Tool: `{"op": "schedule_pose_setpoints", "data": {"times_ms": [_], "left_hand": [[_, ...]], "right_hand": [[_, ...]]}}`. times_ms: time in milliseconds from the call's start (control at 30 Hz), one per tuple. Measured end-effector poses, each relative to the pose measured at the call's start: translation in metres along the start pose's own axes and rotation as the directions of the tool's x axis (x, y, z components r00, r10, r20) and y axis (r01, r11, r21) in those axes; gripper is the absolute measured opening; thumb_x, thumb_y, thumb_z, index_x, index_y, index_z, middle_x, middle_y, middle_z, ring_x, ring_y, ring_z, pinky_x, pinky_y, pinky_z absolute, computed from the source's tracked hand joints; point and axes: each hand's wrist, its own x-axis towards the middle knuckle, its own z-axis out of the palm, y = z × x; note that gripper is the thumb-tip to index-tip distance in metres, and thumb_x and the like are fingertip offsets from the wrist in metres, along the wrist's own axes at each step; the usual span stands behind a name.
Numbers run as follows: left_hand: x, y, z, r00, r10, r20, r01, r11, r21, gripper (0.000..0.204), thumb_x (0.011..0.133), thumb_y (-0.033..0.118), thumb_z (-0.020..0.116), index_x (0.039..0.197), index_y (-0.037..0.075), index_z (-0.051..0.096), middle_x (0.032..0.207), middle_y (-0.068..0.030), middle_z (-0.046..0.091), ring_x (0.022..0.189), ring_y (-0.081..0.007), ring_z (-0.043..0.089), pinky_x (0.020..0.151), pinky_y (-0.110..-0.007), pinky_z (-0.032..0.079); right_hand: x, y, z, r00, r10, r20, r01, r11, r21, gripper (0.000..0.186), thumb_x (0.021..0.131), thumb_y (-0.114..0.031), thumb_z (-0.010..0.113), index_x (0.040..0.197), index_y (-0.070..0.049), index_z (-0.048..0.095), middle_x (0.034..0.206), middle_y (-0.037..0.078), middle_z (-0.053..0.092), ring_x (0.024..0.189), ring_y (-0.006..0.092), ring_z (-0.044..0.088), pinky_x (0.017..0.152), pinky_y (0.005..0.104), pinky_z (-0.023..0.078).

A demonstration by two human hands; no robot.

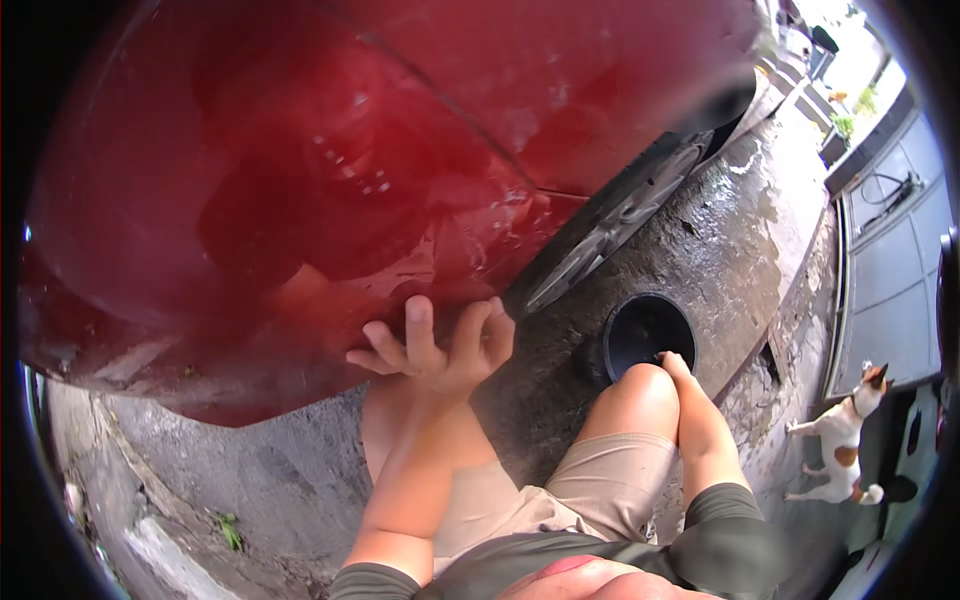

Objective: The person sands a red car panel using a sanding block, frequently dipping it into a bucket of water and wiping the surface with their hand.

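Observation:
A wet red car point(330, 200) fills the upper left of the head view, with drops and streaks on its paint. My left hand point(440, 345) is raised at the car's lower body panel, fingers spread and holding nothing; whether it touches the paint I cannot tell. On the ground to the right stands a round black bucket point(640, 325). My right hand point(677, 366) is at the bucket's near rim, partly behind my knee. Its fingers are mostly hidden, so any grip there cannot be made out.
The car's wheel point(620, 220) is just beyond the bucket. Wet, rough concrete point(720, 240) surrounds it. A white and brown dog point(840, 440) stands at the right, near a grey gate point(890, 290). A small green plant point(229, 530) grows at lower left.

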Motion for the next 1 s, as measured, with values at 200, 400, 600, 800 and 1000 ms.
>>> {"op": "schedule_pose_setpoints", "data": {"times_ms": [200, 400, 600, 800, 1000], "left_hand": [[-0.007, -0.013, -0.004, 1.000, 0.009, 0.000, -0.009, 0.999, 0.036, 0.014, 0.089, 0.039, 0.064, 0.078, 0.030, 0.062, 0.160, -0.0130, 0.038, 0.152, -0.0557, 0.016, 0.118, -0.076, 0.000], [-0.005, -0.009, -0.002, 1.000, 0.002, -0.012, -0.002, 0.999, 0.034, 0.015, 0.088, 0.039, 0.063, 0.078, 0.028, 0.063, 0.161, -0.0098, 0.037, 0.152, -0.0545, 0.017, 0.118, -0.077, 0.001], [-0.008, 0.005, 0.005, 0.997, -0.070, -0.042, 0.070, 0.997, -0.013, 0.014, 0.087, 0.038, 0.063, 0.078, 0.027, 0.062, 0.160, -0.0058, 0.042, 0.152, -0.0527, 0.021, 0.118, -0.077, 0.001], [-0.012, 0.002, 0.006, 0.994, -0.087, -0.068, 0.087, 0.996, -0.010, 0.010, 0.086, 0.037, 0.063, 0.081, 0.028, 0.063, 0.160, -0.0032, 0.044, 0.153, -0.0499, 0.022, 0.118, -0.077, 0.000], [-0.012, -0.001, 0.005, 0.996, -0.067, -0.057, 0.068, 0.998, 0.004, 0.008, 0.087, 0.037, 0.061, 0.085, 0.029, 0.063, 0.162, -0.0035, 0.042, 0.154, -0.0501, 0.021, 0.118, -0.077, 0.000]], "right_hand": [[-0.008, -0.061, 0.005, 0.959, -0.081, -0.273, 0.174, 0.926, 0.336, 0.043, 0.082, -0.012, 0.072, 0.123, -0.013, 0.061, 0.096, 0.020, 0.072, 0.092, 0.0331, 0.072, 0.084, 0.0428, 0.055], [-0.021, -0.078, -0.023, 0.964, 0.096, -0.250, 0.035, 0.879, 0.476, 0.044, 0.073, -0.005, 0.072, 0.115, -0.012, 0.062, 0.094, 0.017, 0.069, 0.085, 0.0266, 0.067, 0.078, 0.0366, 0.052], [-0.042, -0.073, -0.034, 0.910, 0.089, -0.405, 0.125, 0.872, 0.473, 0.039, 0.068, 0.002, 0.081, 0.100, -0.007, 0.059, 0.101, 0.017, 0.074, 0.086, 0.0254, 0.066, 0.083, 0.0369, 0.053], [-0.038, -0.086, -0.033, 0.914, 0.248, -0.321, -0.125, 0.925, 0.359, 0.051, 0.065, -0.011, 0.097, 0.065, -0.007, 0.045, 0.059, 0.006, 0.058, 0.059, 0.0122, 0.048, 0.056, 0.0367, 0.048], [-0.003, -0.052, 0.003, 0.991, 0.136, -0.017, -0.132, 0.980, 0.151, 0.040, 0.070, -0.011, 0.089, 0.107, -0.010, 0.074, 0.111, 0.018, 0.075, 0.108, 0.0362, 0.072, 0.094, 0.0439, 0.056]]}}
